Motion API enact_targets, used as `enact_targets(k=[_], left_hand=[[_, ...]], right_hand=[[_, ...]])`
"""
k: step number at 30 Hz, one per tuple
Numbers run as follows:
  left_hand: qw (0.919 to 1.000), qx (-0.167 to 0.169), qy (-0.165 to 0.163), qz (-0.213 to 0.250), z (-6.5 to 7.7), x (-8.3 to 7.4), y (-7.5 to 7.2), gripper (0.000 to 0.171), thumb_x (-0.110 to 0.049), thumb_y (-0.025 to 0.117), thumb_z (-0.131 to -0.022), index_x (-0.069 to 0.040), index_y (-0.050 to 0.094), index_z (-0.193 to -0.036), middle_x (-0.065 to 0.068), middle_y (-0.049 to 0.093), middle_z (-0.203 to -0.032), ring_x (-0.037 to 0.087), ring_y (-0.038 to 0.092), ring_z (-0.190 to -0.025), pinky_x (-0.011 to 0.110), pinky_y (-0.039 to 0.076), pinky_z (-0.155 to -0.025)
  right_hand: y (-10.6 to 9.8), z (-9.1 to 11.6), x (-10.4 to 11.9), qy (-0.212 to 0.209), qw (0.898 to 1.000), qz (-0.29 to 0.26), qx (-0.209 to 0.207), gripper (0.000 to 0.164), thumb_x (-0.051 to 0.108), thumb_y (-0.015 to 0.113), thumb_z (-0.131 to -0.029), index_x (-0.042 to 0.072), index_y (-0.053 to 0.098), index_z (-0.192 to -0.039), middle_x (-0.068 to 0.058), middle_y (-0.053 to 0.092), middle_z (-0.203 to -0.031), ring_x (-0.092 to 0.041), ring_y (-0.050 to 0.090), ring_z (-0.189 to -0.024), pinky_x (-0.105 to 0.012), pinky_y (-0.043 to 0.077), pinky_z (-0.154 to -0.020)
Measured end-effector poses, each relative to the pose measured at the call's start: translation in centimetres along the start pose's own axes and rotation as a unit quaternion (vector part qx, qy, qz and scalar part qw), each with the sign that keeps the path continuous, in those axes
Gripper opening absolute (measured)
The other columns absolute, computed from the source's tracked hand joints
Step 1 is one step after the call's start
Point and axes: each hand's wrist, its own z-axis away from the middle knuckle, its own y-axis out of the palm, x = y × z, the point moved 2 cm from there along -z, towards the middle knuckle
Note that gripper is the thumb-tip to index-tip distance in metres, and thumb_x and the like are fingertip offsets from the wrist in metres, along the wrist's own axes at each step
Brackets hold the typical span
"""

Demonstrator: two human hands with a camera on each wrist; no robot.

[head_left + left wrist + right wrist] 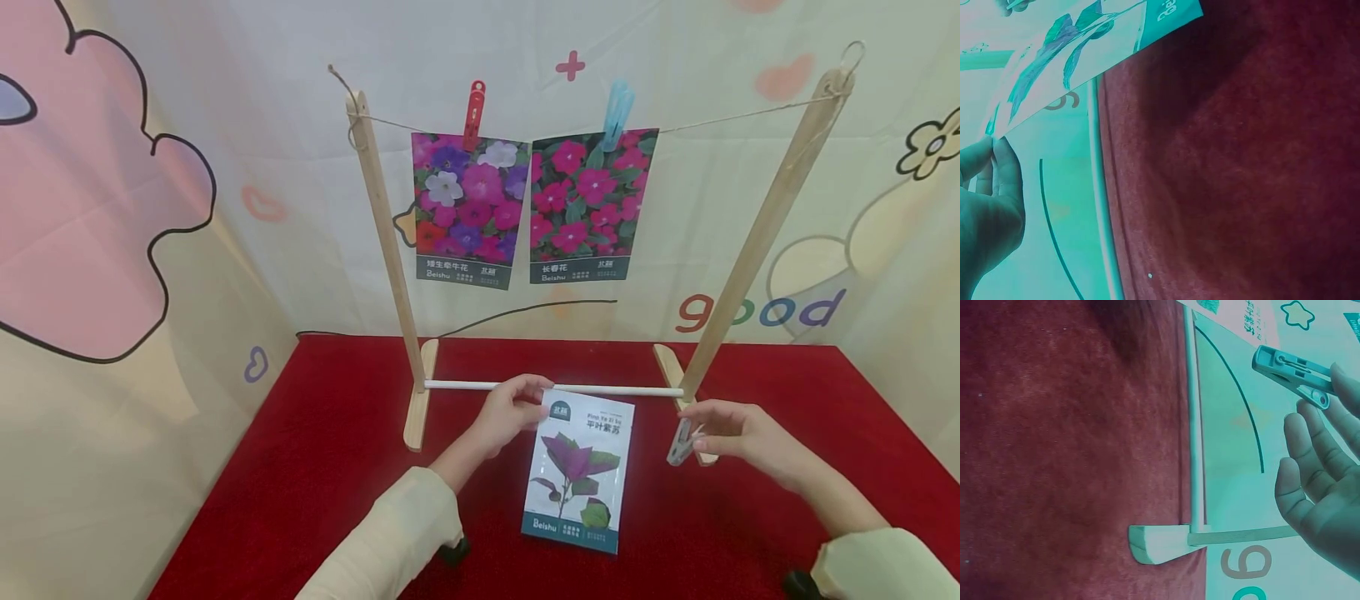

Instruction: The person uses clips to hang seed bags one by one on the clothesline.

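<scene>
My left hand (512, 415) pinches the upper left corner of a white seed packet (576, 475) printed with a purple-leaved plant. The packet hangs upright above the red cloth, and its lower part shows in the left wrist view. To the right, my right hand (738, 435) holds a grey clothespin (681, 443) by its handle end between thumb and finger. In the right wrist view the clothespin (1291, 372) points away from the fingertips, touching nothing else. Two flower seed packets hang from a string, the left one (471, 208) under a red clothespin (474, 115), the right one (588, 204) under a blue clothespin (617, 115).
The string (738, 115) runs between two wooden posts, left (386, 242) and right (765, 233). A white rod (615, 389) joins their feet low down, behind the held packet. Red cloth (300, 483) covers the table; a printed curtain (300, 250) stands behind.
</scene>
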Motion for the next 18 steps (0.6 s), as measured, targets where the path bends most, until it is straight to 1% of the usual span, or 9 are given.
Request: enact_targets(k=[5, 7, 12, 18], left_hand=[[1.0, -0.003, 0.004, 0.0, 0.1, -0.8, 0.0, 0.031, -0.011, 0.062, -0.081, -0.022, 0.058, -0.11, 0.003, 0.054, -0.101, 0.016, 0.057, -0.089, 0.032, 0.053, -0.074], [1.0, -0.003, 0.009, -0.001, 0.0, -0.9, 0.0, 0.031, -0.011, 0.061, -0.082, -0.021, 0.058, -0.111, 0.003, 0.054, -0.103, 0.016, 0.057, -0.089, 0.032, 0.053, -0.074], [0.9999, -0.003, 0.016, 0.001, -0.2, -1.3, -0.1, 0.03, -0.01, 0.061, -0.082, -0.019, 0.057, -0.111, 0.004, 0.054, -0.105, 0.015, 0.059, -0.089, 0.032, 0.053, -0.073], [0.9997, -0.017, 0.017, -0.001, -0.3, -1.9, -0.2, 0.031, -0.01, 0.062, -0.08, -0.019, 0.058, -0.11, 0.005, 0.055, -0.106, 0.017, 0.059, -0.09, 0.034, 0.053, -0.073]], right_hand=[[-0.3, -0.1, 0.2, -0.003, 1.0, 0.014, -0.011, 0.048, 0.021, 0.064, -0.079, 0.001, 0.047, -0.12, -0.001, 0.057, -0.104, -0.011, 0.056, -0.09, -0.044, 0.05, -0.074], [-0.4, -0.2, 0.3, -0.008, 1.0, 0.016, -0.013, 0.049, 0.021, 0.063, -0.079, 0.002, 0.047, -0.121, -0.002, 0.057, -0.106, -0.01, 0.055, -0.09, -0.045, 0.049, -0.075], [-0.8, -0.3, 0.5, -0.017, 0.999, 0.021, -0.02, 0.047, 0.02, 0.062, -0.08, 0.002, 0.047, -0.121, 0.001, 0.058, -0.107, -0.003, 0.055, -0.092, -0.045, 0.049, -0.076], [-1.3, -0.4, 1.1, -0.023, 0.999, 0.033, -0.024, 0.046, 0.02, 0.062, -0.081, 0.001, 0.047, -0.12, 0.004, 0.059, -0.104, 0.0, 0.055, -0.091, -0.038, 0.05, -0.075]])
